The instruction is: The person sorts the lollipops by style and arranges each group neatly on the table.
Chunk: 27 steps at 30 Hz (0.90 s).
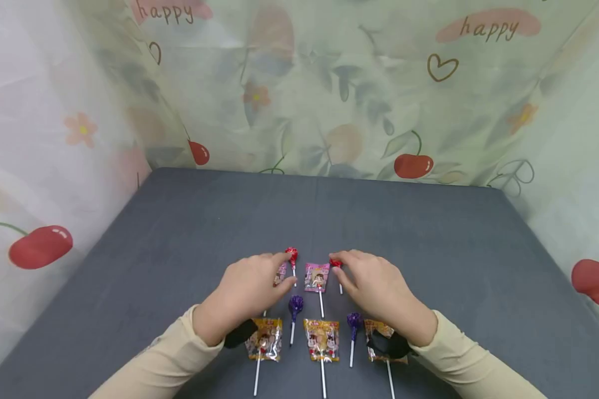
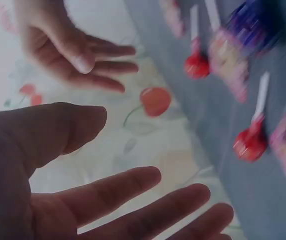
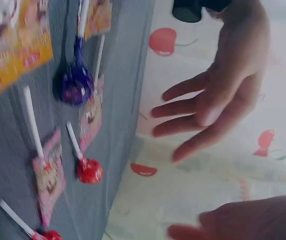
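My left hand (image 1: pixel 252 285) hovers over the left side of a group of lollipops, fingers extended and thumb apart, holding nothing. Opposite it, my right hand (image 1: pixel 381 285) is held the same way over the right side. By the left fingertips is a red-wrapped lollipop (image 1: pixel 292 255); another red lollipop (image 1: pixel 336 263) lies by the right fingertips. Between the hands sits a pink-packaged lollipop (image 1: pixel 316 276). A second pink packet (image 1: pixel 280 275) is partly covered by the left hand. The left wrist view shows a further pink packet (image 2: pixel 171 17), hidden in the head view.
Nearer me lie two purple lollipops (image 1: pixel 296 303) and a row of orange-packaged lollipops (image 1: pixel 321 339), sticks pointing toward me. Dark wrist pieces (image 1: pixel 389 344) overlap the outer orange packets. The grey table (image 1: pixel 319 216) meets printed curtains (image 1: pixel 309 111) at the back and sides.
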Motion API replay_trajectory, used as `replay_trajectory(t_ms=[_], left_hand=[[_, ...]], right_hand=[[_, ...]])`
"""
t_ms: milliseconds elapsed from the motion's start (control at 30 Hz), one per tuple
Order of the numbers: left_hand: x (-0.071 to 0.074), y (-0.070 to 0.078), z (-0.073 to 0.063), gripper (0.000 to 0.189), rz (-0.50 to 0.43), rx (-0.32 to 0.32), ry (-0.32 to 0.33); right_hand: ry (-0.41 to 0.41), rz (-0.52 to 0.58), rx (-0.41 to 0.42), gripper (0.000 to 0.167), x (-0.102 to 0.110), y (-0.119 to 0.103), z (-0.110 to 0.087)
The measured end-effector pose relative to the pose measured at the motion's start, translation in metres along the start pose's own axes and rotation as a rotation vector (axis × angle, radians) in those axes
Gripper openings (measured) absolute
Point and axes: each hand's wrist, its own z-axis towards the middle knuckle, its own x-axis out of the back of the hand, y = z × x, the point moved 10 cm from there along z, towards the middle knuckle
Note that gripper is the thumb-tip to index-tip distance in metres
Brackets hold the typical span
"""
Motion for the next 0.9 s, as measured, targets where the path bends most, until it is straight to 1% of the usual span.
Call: replay_trajectory(t_ms=[100,200,267,333,400,500,567,633,667,733,833,900], left_hand=[[0.014,-0.009,0.006,0.05,-0.082,0.034,-0.015],[0.025,-0.022,0.013,0.049,-0.193,0.063,-0.029],[0.027,-0.032,0.02,0.047,-0.279,0.074,-0.048],[0.025,-0.042,0.028,0.044,-0.355,0.072,-0.072],[0.016,-0.052,0.035,0.041,-0.445,0.065,-0.122],[-0.001,-0.068,0.042,0.04,-0.594,0.077,-0.211],[-0.014,-0.077,0.045,0.039,-0.686,0.101,-0.263],[-0.026,-0.086,0.048,0.04,-0.74,0.13,-0.288],[-0.031,-0.09,0.05,0.04,-0.752,0.143,-0.295],[-0.041,-0.096,0.053,0.039,-0.747,0.167,-0.306],[-0.054,-0.101,0.056,0.038,-0.714,0.2,-0.327],[-0.06,-0.102,0.058,0.04,-0.69,0.203,-0.347]], right_hand=[[-0.013,0.113,-0.011,0.022,0.008,0.004,0.012],[-0.039,0.253,0.008,0.022,0.011,0.009,0.028],[-0.074,0.347,0.033,0.022,0.008,0.013,0.039],[-0.133,0.439,0.044,0.023,-0.002,0.017,0.049],[-0.225,0.527,0.039,0.027,-0.019,0.022,0.057],[-0.387,0.648,0.022,0.035,-0.046,0.026,0.066],[-0.489,0.703,0.023,0.041,-0.062,0.026,0.07],[-0.57,0.727,0.027,0.045,-0.074,0.026,0.073],[-0.602,0.731,0.024,0.046,-0.079,0.027,0.075],[-0.664,0.731,0.021,0.047,-0.089,0.028,0.077],[-0.752,0.746,-0.01,0.047,-0.103,0.031,0.076],[-0.789,0.763,-0.007,0.047,-0.109,0.03,0.076]])
